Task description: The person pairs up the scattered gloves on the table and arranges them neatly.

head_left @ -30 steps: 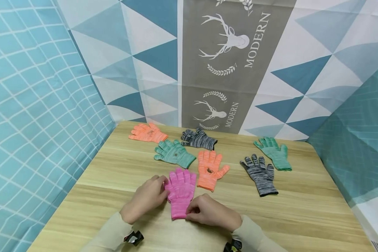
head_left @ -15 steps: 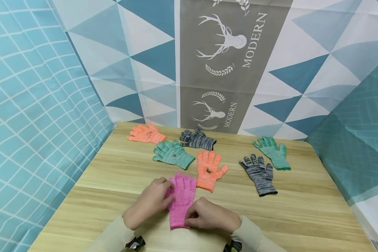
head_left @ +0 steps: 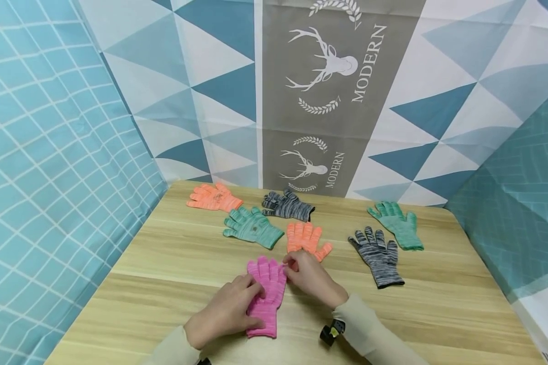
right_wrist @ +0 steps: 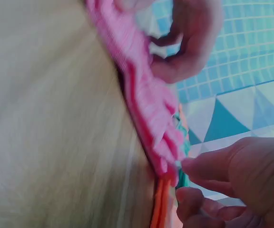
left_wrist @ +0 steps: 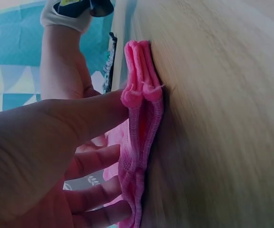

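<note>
A pink knit glove (head_left: 270, 278) lies on the table with its fingers away from me. My left hand (head_left: 226, 309) rests on its left side, fingers loosely bent over the palm. The left wrist view shows the thumb touching the layered cuff edge (left_wrist: 133, 111); whether one glove or a stacked pair lies there I cannot tell. At the glove's upper right, my right hand (head_left: 314, 280) pinches an outer finger between thumb and forefinger. That hand partly covers an orange glove (head_left: 303, 236) behind it. In the right wrist view the pink fabric (right_wrist: 144, 95) is blurred and rumpled.
Behind lie a green glove (head_left: 253, 227), another orange glove (head_left: 215, 196) and a grey-black glove (head_left: 288, 205). To the right are a second grey-black glove (head_left: 378, 257) and a second green one (head_left: 398, 224). Patterned cloth walls enclose the wooden table (head_left: 164, 284).
The pink glove was drawn towards me. My right hand left the cuff and moved up to the glove's fingers. My left hand slid nearer over the palm and cuff.
</note>
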Demonstrator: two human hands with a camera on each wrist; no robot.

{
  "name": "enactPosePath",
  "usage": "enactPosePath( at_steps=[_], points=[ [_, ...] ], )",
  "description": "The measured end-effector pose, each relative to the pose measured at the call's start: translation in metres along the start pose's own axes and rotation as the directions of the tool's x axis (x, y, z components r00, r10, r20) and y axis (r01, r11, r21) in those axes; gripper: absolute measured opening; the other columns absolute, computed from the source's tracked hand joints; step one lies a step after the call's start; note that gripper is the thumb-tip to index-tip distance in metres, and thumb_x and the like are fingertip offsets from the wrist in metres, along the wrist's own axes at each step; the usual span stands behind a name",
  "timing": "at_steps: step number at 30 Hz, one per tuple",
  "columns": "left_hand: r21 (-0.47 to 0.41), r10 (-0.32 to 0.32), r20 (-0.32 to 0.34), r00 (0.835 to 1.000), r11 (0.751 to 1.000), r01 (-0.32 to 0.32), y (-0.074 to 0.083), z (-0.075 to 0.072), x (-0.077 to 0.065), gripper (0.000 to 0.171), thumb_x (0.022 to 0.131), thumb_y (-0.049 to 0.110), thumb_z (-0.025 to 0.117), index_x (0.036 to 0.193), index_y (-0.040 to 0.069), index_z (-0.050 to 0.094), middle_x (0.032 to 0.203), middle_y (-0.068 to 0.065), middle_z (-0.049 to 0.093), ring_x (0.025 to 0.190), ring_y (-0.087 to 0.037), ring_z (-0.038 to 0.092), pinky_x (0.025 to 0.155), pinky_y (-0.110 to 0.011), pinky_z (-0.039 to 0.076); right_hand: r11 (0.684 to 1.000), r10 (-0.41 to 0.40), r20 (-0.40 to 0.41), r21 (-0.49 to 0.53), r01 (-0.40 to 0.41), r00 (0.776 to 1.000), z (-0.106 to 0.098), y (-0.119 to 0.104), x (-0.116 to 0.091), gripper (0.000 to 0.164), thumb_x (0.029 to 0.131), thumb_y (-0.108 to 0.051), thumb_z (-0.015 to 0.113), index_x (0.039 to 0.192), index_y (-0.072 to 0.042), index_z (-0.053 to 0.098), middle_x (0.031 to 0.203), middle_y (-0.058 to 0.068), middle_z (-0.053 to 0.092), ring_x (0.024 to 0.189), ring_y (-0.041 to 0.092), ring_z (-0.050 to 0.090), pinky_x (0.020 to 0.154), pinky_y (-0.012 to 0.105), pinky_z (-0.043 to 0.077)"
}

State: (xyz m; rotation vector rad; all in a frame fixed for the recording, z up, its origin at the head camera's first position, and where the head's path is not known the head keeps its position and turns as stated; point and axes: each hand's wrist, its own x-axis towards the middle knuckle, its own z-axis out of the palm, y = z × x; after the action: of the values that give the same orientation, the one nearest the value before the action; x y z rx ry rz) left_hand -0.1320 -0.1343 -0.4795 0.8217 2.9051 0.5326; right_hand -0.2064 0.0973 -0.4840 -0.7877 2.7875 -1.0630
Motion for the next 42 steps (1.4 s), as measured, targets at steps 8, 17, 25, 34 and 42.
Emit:
enactPosePath(
  at_steps=[8,17,25,34,42],
  points=[
    [0.000,-0.006,0.007,1.000,1.000,0.006,0.000,-0.001,0.002,0.050,0.072,0.050,0.090,0.106,0.022,0.067,0.101,0.007,0.053,0.089,-0.011,0.047,0.067,-0.026,0.041,0.998,0.037,-0.018,0.052,-0.036,0.999,0.002,0.002,0.010,0.014,0.091,-0.002,0.075,0.104,-0.006,0.073,0.088,-0.001,0.069,0.077,0.007,0.060,0.067,0.022,0.052],
    [-0.004,-0.025,0.036,0.999,1.000,0.025,0.002,0.000,-0.001,0.050,0.072,0.051,0.090,0.107,0.023,0.067,0.101,0.008,0.051,0.092,-0.011,0.047,0.068,-0.028,0.041,1.000,-0.007,0.014,0.005,0.007,1.000,0.008,0.008,0.012,0.012,0.089,-0.001,0.076,0.098,-0.009,0.076,0.093,0.001,0.074,0.083,0.010,0.065,0.072,0.023,0.054],
    [0.091,-0.002,-0.040,0.999,0.996,0.006,0.004,0.001,-0.003,0.063,0.066,0.058,0.090,0.106,0.018,0.063,0.103,0.002,0.051,0.091,-0.015,0.045,0.070,-0.029,0.041,0.997,-0.065,-0.007,-0.033,0.065,0.998,0.011,-0.003,0.011,0.009,0.094,-0.010,0.074,0.101,-0.010,0.080,0.093,0.000,0.074,0.076,0.004,0.060,0.065,0.019,0.050],
    [0.090,-0.097,0.030,0.995,0.991,0.094,0.005,-0.002,-0.003,0.116,0.067,0.065,0.087,0.152,-0.002,0.045,0.158,-0.027,0.040,0.145,-0.047,0.037,0.106,-0.067,0.038,0.958,-0.155,0.025,-0.242,0.157,0.988,0.018,-0.002,0.011,0.012,0.094,-0.020,0.076,0.101,-0.012,0.083,0.101,0.002,0.071,0.095,0.016,0.063,0.086,0.033,0.054],
    [0.067,-0.194,0.127,0.973,0.980,0.187,0.003,-0.003,-0.002,0.128,0.068,0.071,0.083,0.158,-0.004,0.033,0.166,-0.023,0.030,0.152,-0.051,0.024,0.113,-0.069,0.031,0.964,-0.140,0.009,-0.227,0.138,0.990,0.018,-0.004,0.008,0.015,0.095,-0.022,0.074,0.106,-0.014,0.082,0.104,-0.001,0.070,0.099,0.015,0.061,0.089,0.035,0.052]
  ],
)
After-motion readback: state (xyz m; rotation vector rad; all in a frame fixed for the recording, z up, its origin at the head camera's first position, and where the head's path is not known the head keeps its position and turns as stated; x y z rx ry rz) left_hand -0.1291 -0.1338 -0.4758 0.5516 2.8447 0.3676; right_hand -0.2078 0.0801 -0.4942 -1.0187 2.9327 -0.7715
